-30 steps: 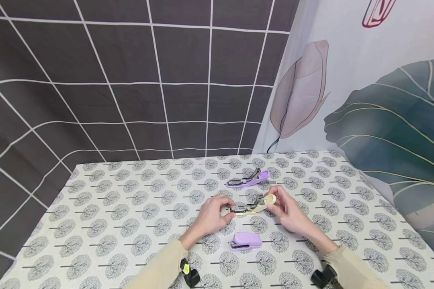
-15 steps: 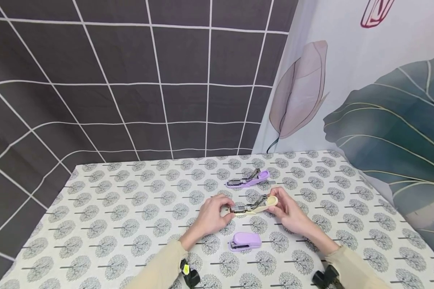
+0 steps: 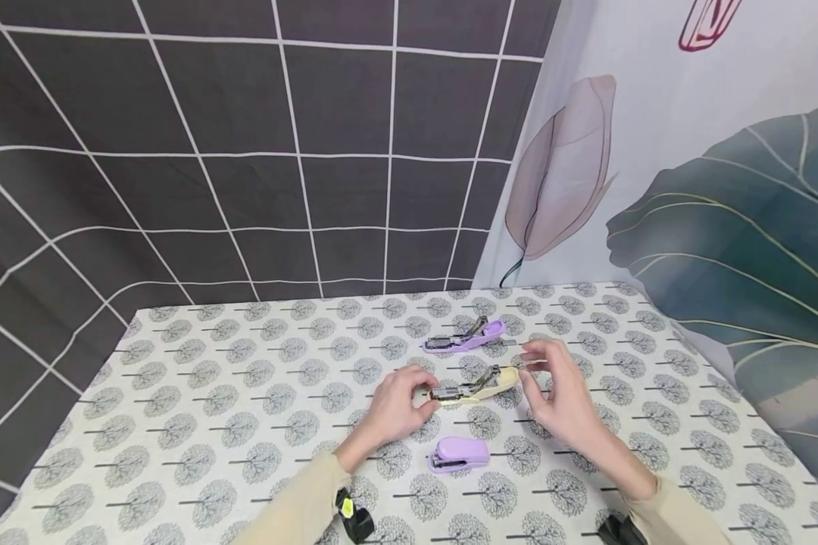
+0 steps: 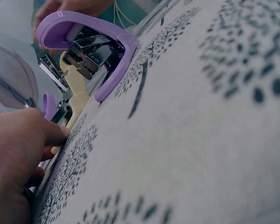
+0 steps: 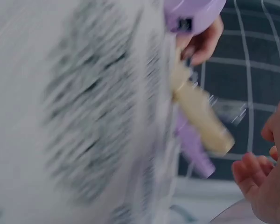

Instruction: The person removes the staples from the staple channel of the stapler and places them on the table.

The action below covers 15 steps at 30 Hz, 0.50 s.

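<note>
A cream-yellow stapler (image 3: 494, 384) lies in front of me, its top swung wide so the metal staple track shows. My left hand (image 3: 397, 405) pinches its left end between thumb and fingers. Just off its right end is my right hand (image 3: 562, 397), fingers parted and nothing between them. In the right wrist view the right hand (image 5: 266, 175) shows a gap to the blurred cream stapler (image 5: 198, 112). Behind lies a purple stapler (image 3: 463, 338), also swung wide. Nearer me is another purple stapler (image 3: 460, 454), its top folded down over the base.
The table is covered by a white cloth (image 3: 245, 424) with grey tree prints. A small grey strip (image 3: 509, 343) lies by the right end of the far purple stapler. A dark gridded curtain (image 3: 245, 151) and a leaf-patterned curtain (image 3: 572, 174) hang behind the table.
My right hand has let go of the cream stapler's right end and drawn back to the right, fingers spreading. The left hand keeps its pinch; the purple staplers stay put.
</note>
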### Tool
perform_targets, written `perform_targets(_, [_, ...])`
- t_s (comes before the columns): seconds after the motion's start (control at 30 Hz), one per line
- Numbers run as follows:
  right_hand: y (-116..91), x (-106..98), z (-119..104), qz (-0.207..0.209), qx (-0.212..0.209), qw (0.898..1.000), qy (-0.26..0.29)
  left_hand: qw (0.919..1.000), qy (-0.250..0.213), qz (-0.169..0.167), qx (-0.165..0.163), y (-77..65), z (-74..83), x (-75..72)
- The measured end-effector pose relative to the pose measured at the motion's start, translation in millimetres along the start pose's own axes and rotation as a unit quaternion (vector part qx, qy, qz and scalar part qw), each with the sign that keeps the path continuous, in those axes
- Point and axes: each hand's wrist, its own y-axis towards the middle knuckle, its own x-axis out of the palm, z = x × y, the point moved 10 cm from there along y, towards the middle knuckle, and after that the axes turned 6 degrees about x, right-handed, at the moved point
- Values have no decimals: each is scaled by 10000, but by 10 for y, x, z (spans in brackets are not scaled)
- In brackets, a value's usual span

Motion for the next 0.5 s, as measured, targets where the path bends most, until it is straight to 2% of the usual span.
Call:
perform_targets(0.07, [32, 11, -187, 153, -450, 9988, 96, 10000, 4, 3, 4, 2, 3, -14])
perform_targets(0.17, [47, 222, -301, -431, -370, 9966, 603, 10000, -19, -18, -22, 1, -4, -14])
perform_targets(0.27, [19, 494, -253, -1204, 320, 9879, 928, 10000, -20, -44, -29, -5, -14, 4])
perform_targets(0.33, [-3, 641, -187, -1567, 784, 9797, 971, 10000, 3, -34, 4, -7, -11, 12])
perform_targets(0.4, [-17, 749, -122, -1775, 1169, 9722, 984, 10000, 44, -16, 30, -5, -9, 13])
perform_targets(0.5, [-27, 846, -42, -1863, 1535, 9650, 1024, 10000, 71, -1, 57, 3, -4, 7])
